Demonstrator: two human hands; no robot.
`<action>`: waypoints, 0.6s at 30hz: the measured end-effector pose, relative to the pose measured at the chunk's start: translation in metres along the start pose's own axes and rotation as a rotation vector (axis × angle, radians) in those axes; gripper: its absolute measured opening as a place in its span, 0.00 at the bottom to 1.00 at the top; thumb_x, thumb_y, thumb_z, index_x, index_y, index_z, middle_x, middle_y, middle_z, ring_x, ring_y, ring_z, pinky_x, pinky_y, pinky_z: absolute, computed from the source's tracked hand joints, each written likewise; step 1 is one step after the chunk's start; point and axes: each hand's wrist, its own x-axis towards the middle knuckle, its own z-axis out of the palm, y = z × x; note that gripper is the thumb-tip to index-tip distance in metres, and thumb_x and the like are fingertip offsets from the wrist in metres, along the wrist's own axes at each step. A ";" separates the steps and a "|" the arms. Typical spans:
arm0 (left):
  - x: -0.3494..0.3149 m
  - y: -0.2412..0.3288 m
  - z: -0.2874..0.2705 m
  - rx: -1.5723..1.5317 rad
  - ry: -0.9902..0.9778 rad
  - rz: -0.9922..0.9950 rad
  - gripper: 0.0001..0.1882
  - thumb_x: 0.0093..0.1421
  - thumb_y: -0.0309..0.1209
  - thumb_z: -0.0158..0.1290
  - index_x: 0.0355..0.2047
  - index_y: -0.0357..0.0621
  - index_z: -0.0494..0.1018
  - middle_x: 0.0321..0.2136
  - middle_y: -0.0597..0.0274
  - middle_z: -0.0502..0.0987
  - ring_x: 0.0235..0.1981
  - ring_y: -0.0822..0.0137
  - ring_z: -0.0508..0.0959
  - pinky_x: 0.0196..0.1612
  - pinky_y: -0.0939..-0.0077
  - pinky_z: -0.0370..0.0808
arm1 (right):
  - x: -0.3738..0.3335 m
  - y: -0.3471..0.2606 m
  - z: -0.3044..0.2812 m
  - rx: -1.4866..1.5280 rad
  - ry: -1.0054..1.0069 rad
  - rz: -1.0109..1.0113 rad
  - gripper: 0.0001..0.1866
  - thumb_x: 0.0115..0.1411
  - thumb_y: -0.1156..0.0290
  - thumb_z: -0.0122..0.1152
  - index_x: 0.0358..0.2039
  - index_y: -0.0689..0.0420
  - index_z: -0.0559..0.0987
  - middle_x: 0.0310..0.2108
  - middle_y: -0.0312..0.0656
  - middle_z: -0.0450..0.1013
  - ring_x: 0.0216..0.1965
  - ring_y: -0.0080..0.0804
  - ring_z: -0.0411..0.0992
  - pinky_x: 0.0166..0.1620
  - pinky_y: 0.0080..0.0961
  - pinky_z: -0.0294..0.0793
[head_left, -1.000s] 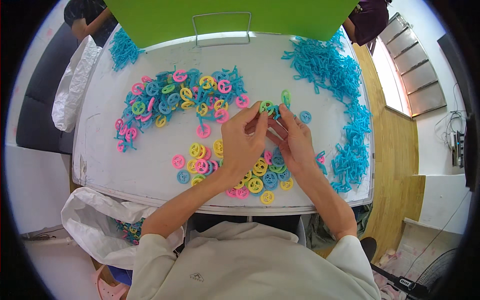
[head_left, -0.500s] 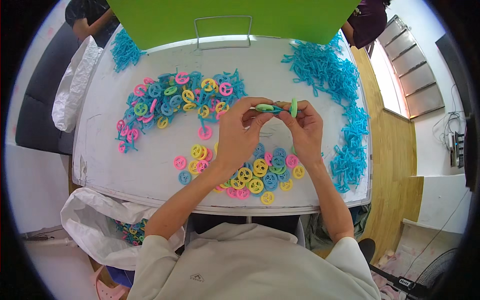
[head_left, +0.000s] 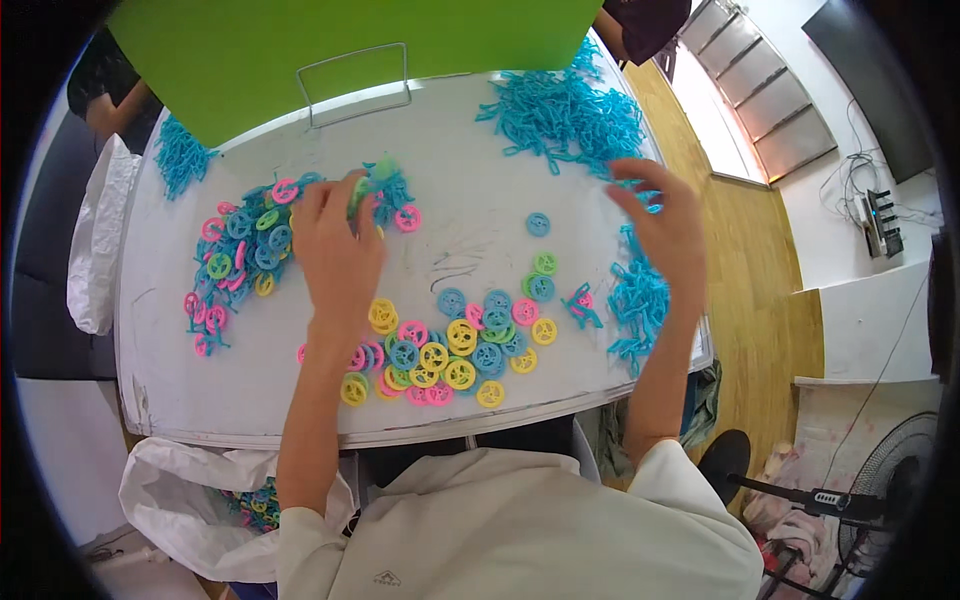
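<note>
My left hand [head_left: 335,240] is over a heap of joined blue pieces and coloured wheels [head_left: 240,240] on the left. At its fingertips is a green-wheeled piece [head_left: 358,196], partly blurred by motion; the fingers seem closed on it. On the right, my right hand [head_left: 660,220] is held with thumb and fingers apart, nothing visible between them. It hovers at a long pile of small blue plastic pieces [head_left: 570,110]. Between my forearms lie loose spoked wheels [head_left: 460,374] in yellow, pink, blue and green.
A green panel [head_left: 350,60] with a wire handle [head_left: 355,82] stands across the table's far side. Another blue pile [head_left: 182,160] lies far left. A small pink and blue piece [head_left: 582,305] sits by the right pile. A white sack [head_left: 170,510] with coloured parts hangs at the near left.
My hands have parted from the middle, where both held the green-wheeled piece. The left carried it to the heap; the right moved to the blue pile. The whole view has shifted and tilted.
</note>
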 end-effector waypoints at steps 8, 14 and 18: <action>-0.005 0.025 0.006 0.135 0.093 0.193 0.19 0.51 0.20 0.54 0.45 0.46 0.75 0.40 0.52 0.70 0.42 0.51 0.68 0.48 0.58 0.65 | -0.010 0.067 -0.013 -0.563 -0.216 0.019 0.16 0.44 0.74 0.70 0.36 0.54 0.81 0.48 0.46 0.72 0.52 0.43 0.68 0.53 0.35 0.67; -0.027 0.025 0.017 -0.355 -0.417 0.136 0.11 0.52 0.20 0.54 0.37 0.42 0.76 0.35 0.57 0.72 0.38 0.56 0.72 0.43 0.64 0.70 | -0.014 0.065 -0.011 -0.351 -0.082 -0.181 0.14 0.48 0.74 0.68 0.38 0.57 0.80 0.46 0.46 0.73 0.47 0.41 0.71 0.51 0.32 0.68; -0.029 0.012 0.011 -0.554 -0.810 -0.043 0.11 0.50 0.22 0.57 0.36 0.42 0.77 0.34 0.56 0.72 0.39 0.55 0.73 0.42 0.65 0.70 | -0.013 0.031 -0.021 -0.105 -0.077 0.001 0.10 0.57 0.73 0.61 0.40 0.59 0.79 0.41 0.38 0.74 0.37 0.22 0.69 0.41 0.19 0.70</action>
